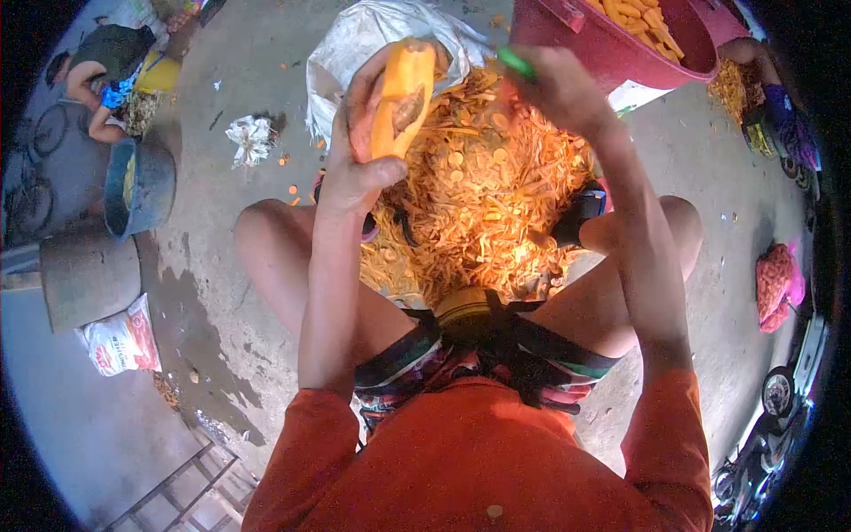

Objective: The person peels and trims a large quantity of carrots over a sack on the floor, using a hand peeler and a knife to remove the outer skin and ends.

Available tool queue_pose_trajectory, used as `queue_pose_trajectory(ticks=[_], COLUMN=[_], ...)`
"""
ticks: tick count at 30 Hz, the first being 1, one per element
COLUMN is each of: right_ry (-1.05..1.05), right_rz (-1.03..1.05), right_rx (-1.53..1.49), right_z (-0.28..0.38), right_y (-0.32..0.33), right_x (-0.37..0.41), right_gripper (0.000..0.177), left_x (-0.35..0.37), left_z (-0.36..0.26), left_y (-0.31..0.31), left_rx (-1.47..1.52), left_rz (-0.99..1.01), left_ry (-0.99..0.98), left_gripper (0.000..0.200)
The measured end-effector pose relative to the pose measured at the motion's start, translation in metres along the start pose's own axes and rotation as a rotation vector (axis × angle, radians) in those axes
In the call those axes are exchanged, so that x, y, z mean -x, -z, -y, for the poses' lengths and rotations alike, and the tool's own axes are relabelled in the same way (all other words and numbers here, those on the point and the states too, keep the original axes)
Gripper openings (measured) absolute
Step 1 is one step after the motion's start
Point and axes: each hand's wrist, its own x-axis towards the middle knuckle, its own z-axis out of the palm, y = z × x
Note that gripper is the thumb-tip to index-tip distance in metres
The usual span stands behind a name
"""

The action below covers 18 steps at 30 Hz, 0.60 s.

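Observation:
My left hand is closed around a thick peeled carrot, held upright with its cut end up. A brown, hollowed patch shows on the carrot's side. To its right, my right hand grips a green-handled tool; motion blurs it, and I cannot make out its blade. The tool is apart from the carrot. Below both hands, a heap of orange peelings with round carrot slices lies between my legs.
A white sack lies behind the peelings. At the upper right stands a red tub holding peeled carrots. Other people work at both sides. A blue bin is at left, a red net bag at right.

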Motion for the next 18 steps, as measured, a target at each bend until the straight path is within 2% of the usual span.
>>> queue_pose_trajectory(ticks=[2, 5, 6, 8, 10, 11, 12, 14, 16, 18], right_ry=[0.248, 0.216, 0.213, 0.438, -0.066, -0.207, -0.348, -0.356, -0.354, -0.227], right_rz=[-0.110, -0.201, -0.201, -0.470, 0.120, 0.150, 0.194, 0.136, 0.074, -0.248], right_rx=[0.050, 0.205, 0.204, 0.513, 0.462, 0.451, 0.434, 0.468, 0.494, -0.121], right_z=[0.030, 0.048, 0.032, -0.035, -0.084, -0.091, -0.090, -0.080, -0.067, -0.052], right_y=[-0.018, -0.033, -0.042, -0.062, -0.035, -0.017, -0.006, 0.011, 0.016, 0.011], right_x=[0.000, 0.003, 0.003, 0.001, -0.014, -0.012, -0.009, -0.007, -0.007, -0.007], right_gripper=[0.015, 0.014, 0.014, 0.025, 0.039, 0.046, 0.053, 0.055, 0.058, 0.064], left_x=[-0.001, -0.001, -0.001, 0.006, 0.013, 0.012, 0.015, 0.011, 0.009, 0.007], left_z=[0.003, 0.005, 0.006, 0.008, 0.005, 0.010, 0.011, 0.013, 0.013, 0.018], left_y=[-0.001, -0.003, -0.004, -0.006, -0.008, -0.011, -0.010, -0.009, -0.011, -0.007], left_rx=[-0.001, -0.066, -0.091, -0.111, -0.141, -0.067, -0.066, 0.063, 0.167, 0.288], left_rz=[-0.025, 0.010, 0.034, 0.042, 0.299, 0.326, 0.329, 0.185, 0.121, 0.261], left_ry=[-0.013, 0.004, -0.006, 0.003, -0.030, 0.031, 0.039, 0.099, 0.189, 0.171], left_gripper=[0.117, 0.115, 0.115, 0.115, 0.118, 0.126, 0.126, 0.136, 0.142, 0.136])
